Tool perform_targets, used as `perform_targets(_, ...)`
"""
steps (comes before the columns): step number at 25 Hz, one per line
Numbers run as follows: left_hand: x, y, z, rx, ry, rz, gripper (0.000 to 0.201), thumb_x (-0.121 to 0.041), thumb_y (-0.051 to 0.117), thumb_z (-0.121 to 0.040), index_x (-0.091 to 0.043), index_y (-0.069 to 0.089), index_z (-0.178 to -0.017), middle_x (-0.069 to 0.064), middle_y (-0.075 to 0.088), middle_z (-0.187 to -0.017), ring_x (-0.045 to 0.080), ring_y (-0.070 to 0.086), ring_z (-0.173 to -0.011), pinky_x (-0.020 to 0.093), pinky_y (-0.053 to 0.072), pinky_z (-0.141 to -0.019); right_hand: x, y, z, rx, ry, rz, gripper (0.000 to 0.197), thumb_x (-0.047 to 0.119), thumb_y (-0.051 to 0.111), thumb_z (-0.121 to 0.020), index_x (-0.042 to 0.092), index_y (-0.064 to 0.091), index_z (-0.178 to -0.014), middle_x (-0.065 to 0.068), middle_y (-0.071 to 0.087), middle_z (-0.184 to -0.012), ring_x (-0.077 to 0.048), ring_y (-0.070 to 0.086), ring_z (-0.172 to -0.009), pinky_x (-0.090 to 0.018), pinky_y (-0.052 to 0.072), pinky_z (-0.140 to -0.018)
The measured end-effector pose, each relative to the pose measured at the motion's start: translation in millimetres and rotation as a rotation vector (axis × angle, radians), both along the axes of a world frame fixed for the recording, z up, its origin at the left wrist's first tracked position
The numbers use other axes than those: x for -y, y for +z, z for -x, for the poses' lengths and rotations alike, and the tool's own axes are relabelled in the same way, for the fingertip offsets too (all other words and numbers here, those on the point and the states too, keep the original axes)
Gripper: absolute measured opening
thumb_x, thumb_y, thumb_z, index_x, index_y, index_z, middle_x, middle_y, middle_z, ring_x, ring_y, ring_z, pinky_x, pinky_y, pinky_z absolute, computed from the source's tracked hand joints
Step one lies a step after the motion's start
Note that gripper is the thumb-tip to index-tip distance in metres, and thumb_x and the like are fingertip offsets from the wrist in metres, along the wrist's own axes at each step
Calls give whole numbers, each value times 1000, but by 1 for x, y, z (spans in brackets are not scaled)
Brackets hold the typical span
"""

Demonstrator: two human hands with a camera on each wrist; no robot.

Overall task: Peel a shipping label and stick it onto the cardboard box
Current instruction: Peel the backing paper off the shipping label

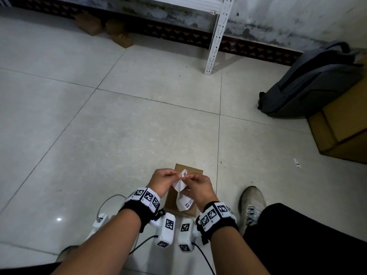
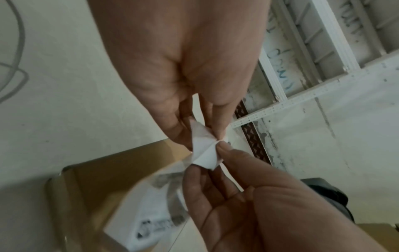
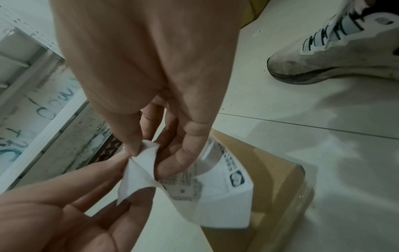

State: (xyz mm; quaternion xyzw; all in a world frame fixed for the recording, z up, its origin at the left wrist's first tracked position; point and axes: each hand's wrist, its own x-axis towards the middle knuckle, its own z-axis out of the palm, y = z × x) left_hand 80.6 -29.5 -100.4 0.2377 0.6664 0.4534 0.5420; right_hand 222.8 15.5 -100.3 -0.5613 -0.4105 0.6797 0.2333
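Two forearms reaching in from the bottom edge, each banded with a black strap and white marker blocks. Left hand [image 1: 163, 180] pinching the upper corner of the shipping label [image 1: 183, 192] between thumb and fingertips, grip closed on the paper. Right hand [image 1: 196, 185] just beside it, thumb and forefinger nipping the same corner, grip likewise closed on the label. Corner creased and splayed between the two pinches, as the wrist views show [image 2: 204, 153] [image 3: 140, 172]; whether backing and sticker have parted there, cannot tell. Rest of the label hanging down from the fingers, printed face and a dark logo toward the lower end, held in the air above the cardboard box [image 1: 195, 171]. Box lying flat on the tiled floor [image 1: 119, 126], directly beneath both hands, brown and sealed with clear tape. Farther right, a worn white shoe [image 1: 252, 203] on the tiles, well apart a grey backpack [image 1: 309, 80] leaning on a larger carton [image 1: 341, 124]. White shelf post [image 1: 215, 36] against the far wall.
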Motion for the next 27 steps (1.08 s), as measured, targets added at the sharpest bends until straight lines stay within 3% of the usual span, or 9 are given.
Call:
perform_targets(5,-2,-3,5,119,110,72,12,-6,69,-89,2,75,-95,28,73,-101,35,70,-89,52,58,-89,1,-1,2,-119,-109,148,9,4,61,-95,-3,66,-92,-25,68,-92,-34,67,-85,-42,61,-74)
perform_targets(9,-4,-1,1,357,258,68,18,2,60,-93,14,67,-104,26,71,-99,33,69,-86,30,61,-61,-1,-2,1,-219,-219,243,14,4,59,-97,-6,65,-104,-26,68,-94,-37,66,-88,-42,58,-78)
perform_targets(12,-4,-4,0,409,252,57,20,1,59,-94,14,67,-106,27,71,-106,37,69,-97,37,62,-71,1,-4,-4,-221,-232,236,16,7,59,-96,-5,67,-103,-22,71,-84,-38,62,-86,-43,52,-67)
perform_targets(14,-3,-6,-1,392,251,57,19,2,58,-94,14,66,-105,27,71,-104,38,68,-98,41,61,-78,2,-4,-4,-212,-250,231,11,4,59,-96,-4,66,-100,-22,73,-89,-38,67,-87,-46,57,-74)
perform_targets(16,-3,-6,-1,235,209,57,14,2,60,-93,10,70,-98,22,73,-96,34,69,-91,42,60,-81,-1,-3,-4,-141,-230,198,7,-1,60,-93,-4,66,-96,-23,73,-91,-35,72,-84,-44,62,-75)
perform_targets(19,0,-8,6,-249,-36,-15,7,-3,70,-82,-3,72,-75,11,71,-75,19,63,-70,38,56,-75,0,2,-5,-10,-66,133,9,-3,58,-86,-3,67,-87,-21,69,-84,-37,70,-80,-50,61,-77)
perform_targets(22,5,-9,7,-350,-136,-97,12,-12,75,-68,-3,67,-68,17,70,-72,16,60,-64,40,56,-70,3,3,-11,-97,-21,258,22,4,54,-84,-4,72,-95,-23,70,-90,-38,69,-84,-52,58,-85)
perform_targets(24,6,-11,8,-401,-115,-108,18,-18,75,-63,-4,65,-66,16,69,-72,19,63,-64,42,57,-69,4,7,-13,-135,4,328,28,15,53,-87,1,74,-99,-19,73,-92,-33,68,-81,-43,56,-80)
perform_targets(27,7,-13,9,-427,-180,-113,17,-20,77,-63,-8,65,-66,11,69,-69,16,63,-63,42,58,-67,5,4,-12,-70,39,225,18,22,64,-93,5,71,-93,-9,73,-75,-22,68,-64,-35,55,-71)
